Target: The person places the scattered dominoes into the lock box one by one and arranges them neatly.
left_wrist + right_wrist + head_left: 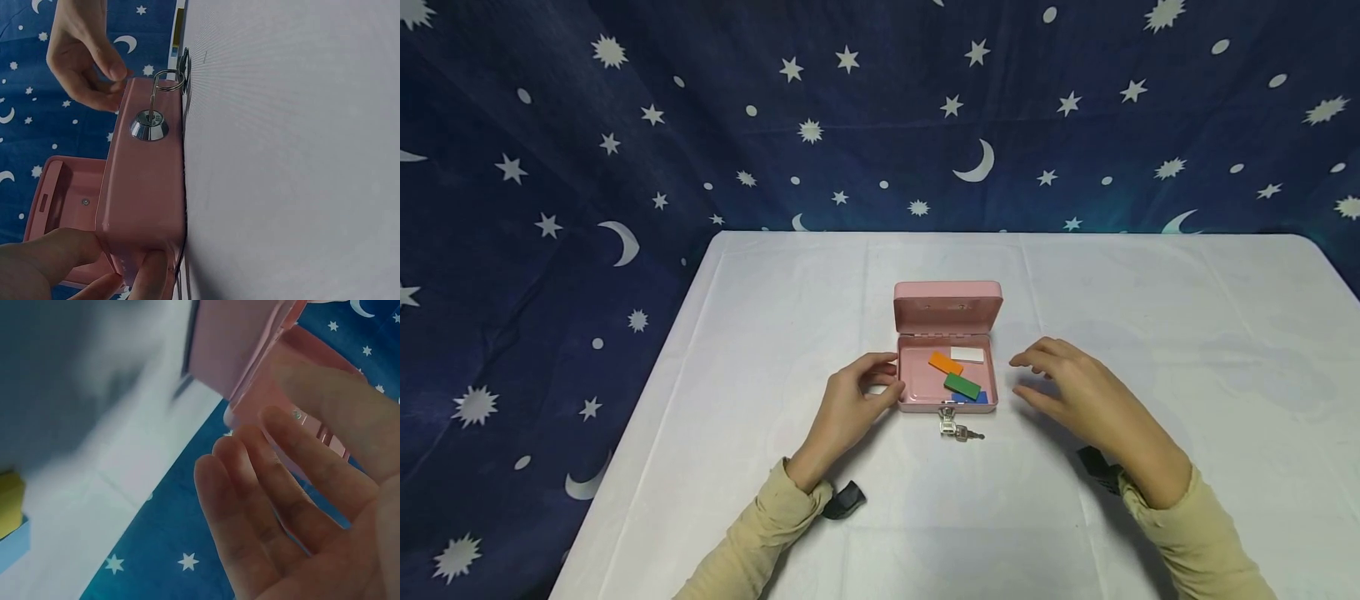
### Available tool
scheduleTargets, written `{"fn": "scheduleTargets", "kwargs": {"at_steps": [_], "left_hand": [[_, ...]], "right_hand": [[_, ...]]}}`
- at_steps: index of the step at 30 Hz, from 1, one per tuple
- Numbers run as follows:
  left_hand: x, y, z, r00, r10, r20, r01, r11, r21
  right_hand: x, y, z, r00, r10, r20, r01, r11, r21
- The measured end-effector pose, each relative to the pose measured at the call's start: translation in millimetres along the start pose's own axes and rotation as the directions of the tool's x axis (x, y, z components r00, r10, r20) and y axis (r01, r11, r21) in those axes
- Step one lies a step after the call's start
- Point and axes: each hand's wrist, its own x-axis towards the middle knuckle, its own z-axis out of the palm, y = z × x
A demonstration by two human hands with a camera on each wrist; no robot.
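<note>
A pink metal cash box (910,408) stands on the table with its lid (947,315) raised. Inside lie a white block (967,355), an orange block (945,363), a green block (962,386) and a blue block (972,398); the green one partly overlaps the blue. My left hand (853,396) holds the box at its left side, fingers and thumb bent against the wall. To the right of the box, my right hand (1071,387) hovers apart from it, fingers loosely bent and holding nothing. A key sits in the silver lock (150,125) on the front.
Keys (964,433) hang on a ring at the front lock. White cloth covers the table (775,333). A dark blue curtain (880,125) with stars and moons hangs behind and on the left. A yellow object (9,503) shows at the right wrist view's left edge.
</note>
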Motion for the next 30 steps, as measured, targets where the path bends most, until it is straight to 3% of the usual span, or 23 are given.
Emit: {"fn": "scheduleTargets", "kwargs": {"at_steps": [30], "left_hand": [[0.6, -0.5, 0.1, 1.000, 0.009, 0.005, -0.009, 1.000, 0.003]], "right_hand": [[-38.3, 35.9, -0.4, 0.998, 0.049, -0.034, -0.050, 0.998, -0.029]]}}
